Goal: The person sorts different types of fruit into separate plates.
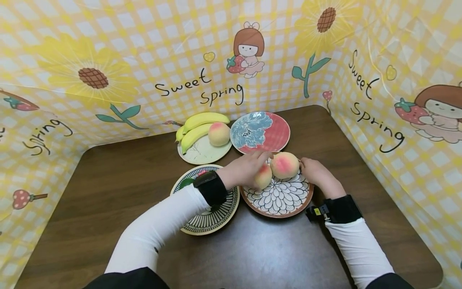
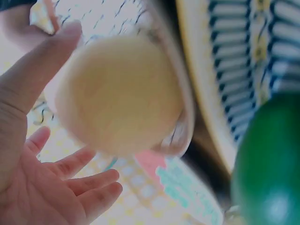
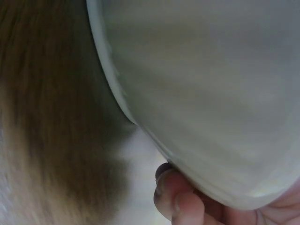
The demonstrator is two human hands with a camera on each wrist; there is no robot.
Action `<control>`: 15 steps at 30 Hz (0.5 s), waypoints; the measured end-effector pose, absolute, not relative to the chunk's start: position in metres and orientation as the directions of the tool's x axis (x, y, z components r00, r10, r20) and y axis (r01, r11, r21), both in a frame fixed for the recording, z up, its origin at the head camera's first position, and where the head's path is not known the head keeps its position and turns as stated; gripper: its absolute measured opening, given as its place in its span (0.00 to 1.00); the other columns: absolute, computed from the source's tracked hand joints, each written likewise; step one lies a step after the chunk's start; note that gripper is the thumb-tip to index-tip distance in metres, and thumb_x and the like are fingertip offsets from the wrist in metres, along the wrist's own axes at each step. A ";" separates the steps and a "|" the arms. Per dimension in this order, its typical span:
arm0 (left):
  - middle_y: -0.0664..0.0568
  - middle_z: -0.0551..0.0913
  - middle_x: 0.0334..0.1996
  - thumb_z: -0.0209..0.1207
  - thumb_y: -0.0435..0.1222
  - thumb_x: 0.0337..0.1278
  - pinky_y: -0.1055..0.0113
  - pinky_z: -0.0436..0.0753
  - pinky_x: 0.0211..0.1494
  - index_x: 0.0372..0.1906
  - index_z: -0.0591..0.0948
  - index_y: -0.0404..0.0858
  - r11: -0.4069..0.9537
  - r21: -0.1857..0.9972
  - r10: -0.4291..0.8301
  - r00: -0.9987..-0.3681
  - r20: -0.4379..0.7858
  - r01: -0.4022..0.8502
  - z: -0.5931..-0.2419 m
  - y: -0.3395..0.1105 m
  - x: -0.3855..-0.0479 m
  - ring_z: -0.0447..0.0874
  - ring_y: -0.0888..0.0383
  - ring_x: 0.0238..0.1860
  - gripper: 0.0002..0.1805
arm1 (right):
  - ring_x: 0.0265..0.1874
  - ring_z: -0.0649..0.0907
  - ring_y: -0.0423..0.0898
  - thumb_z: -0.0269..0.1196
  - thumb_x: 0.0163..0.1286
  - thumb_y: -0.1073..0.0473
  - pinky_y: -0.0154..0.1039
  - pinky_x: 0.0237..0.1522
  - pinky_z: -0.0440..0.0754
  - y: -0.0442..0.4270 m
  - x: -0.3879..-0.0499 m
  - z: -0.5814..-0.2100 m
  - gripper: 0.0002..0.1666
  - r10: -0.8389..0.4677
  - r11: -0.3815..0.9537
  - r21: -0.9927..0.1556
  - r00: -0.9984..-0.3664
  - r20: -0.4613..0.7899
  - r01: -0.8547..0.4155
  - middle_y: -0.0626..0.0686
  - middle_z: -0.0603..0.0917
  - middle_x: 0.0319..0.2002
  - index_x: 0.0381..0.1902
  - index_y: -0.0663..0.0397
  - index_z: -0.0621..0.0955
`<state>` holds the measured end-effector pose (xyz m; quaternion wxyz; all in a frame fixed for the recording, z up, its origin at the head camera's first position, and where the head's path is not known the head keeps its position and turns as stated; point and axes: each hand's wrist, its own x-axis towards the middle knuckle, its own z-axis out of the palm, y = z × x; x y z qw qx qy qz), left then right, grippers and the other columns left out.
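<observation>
Two pink-and-cream peaches lie on a brown-rimmed plate with a white petal pattern [image 1: 276, 200]. The left peach [image 1: 265, 176] is partly covered by my left hand [image 1: 247, 168], which reaches in from the left. In the left wrist view, the thumb and fingers of that hand are spread beside a peach [image 2: 122, 93] without closing round it. The right peach [image 1: 285, 165] sits near the plate's back edge. At the plate's right side my right hand [image 1: 317, 172] pinches the rim. The right wrist view shows its fingers [image 3: 187, 206] curled at the edge of the plate [image 3: 211, 117].
To the left, a striped plate [image 1: 216, 228] holds a shiny green rounded thing [image 2: 272, 164], partly behind my left forearm. Behind it, a pale plate [image 1: 195, 158] bears bananas [image 1: 205, 119] and another peach [image 1: 219, 134]. A red-and-blue plate [image 1: 278, 132] lies at the back.
</observation>
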<state>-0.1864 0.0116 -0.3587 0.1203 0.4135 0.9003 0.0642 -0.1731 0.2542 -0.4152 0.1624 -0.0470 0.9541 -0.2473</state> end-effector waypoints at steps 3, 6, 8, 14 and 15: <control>0.39 0.66 0.75 0.82 0.42 0.40 0.53 0.65 0.81 0.77 0.59 0.37 0.685 0.245 0.726 -0.671 -0.150 0.687 -0.345 0.008 -0.193 0.64 0.44 0.77 0.59 | 0.60 0.79 0.69 0.40 0.83 0.61 0.60 0.62 0.77 0.254 -0.174 -0.416 0.24 -0.168 0.876 -0.482 -0.944 -0.284 -0.011 0.77 0.77 0.60 0.60 0.78 0.72; 0.41 0.66 0.75 0.81 0.45 0.42 0.54 0.68 0.79 0.76 0.59 0.38 0.712 0.269 0.693 -0.710 -0.125 0.648 -0.331 0.001 -0.202 0.66 0.46 0.76 0.58 | 0.54 0.80 0.66 0.40 0.83 0.61 0.58 0.58 0.78 0.255 -0.174 -0.417 0.23 -0.167 0.876 -0.482 -0.945 -0.281 -0.012 0.76 0.78 0.57 0.56 0.76 0.74; 0.42 0.65 0.75 0.81 0.45 0.43 0.55 0.69 0.79 0.76 0.59 0.38 0.723 0.285 0.675 -0.730 -0.103 0.629 -0.323 -0.004 -0.208 0.65 0.47 0.76 0.58 | 0.51 0.80 0.64 0.40 0.83 0.61 0.58 0.57 0.78 0.255 -0.174 -0.417 0.22 -0.167 0.876 -0.483 -0.947 -0.276 -0.014 0.76 0.79 0.55 0.53 0.75 0.74; 0.38 0.63 0.75 0.82 0.45 0.40 0.52 0.67 0.79 0.76 0.60 0.40 0.759 0.254 0.625 -0.780 -0.031 0.599 -0.301 -0.022 -0.229 0.62 0.43 0.76 0.59 | 0.52 0.80 0.66 0.41 0.83 0.61 0.59 0.57 0.78 0.255 -0.174 -0.418 0.21 -0.172 0.875 -0.484 -0.948 -0.267 -0.022 0.76 0.79 0.54 0.52 0.75 0.74; 0.36 0.63 0.75 0.82 0.45 0.40 0.50 0.67 0.79 0.77 0.60 0.40 0.769 0.245 0.614 -0.789 -0.024 0.590 -0.298 -0.026 -0.233 0.62 0.42 0.77 0.59 | 0.53 0.80 0.67 0.41 0.83 0.61 0.60 0.58 0.78 0.255 -0.174 -0.418 0.21 -0.174 0.875 -0.484 -0.949 -0.264 -0.025 0.76 0.79 0.55 0.52 0.75 0.74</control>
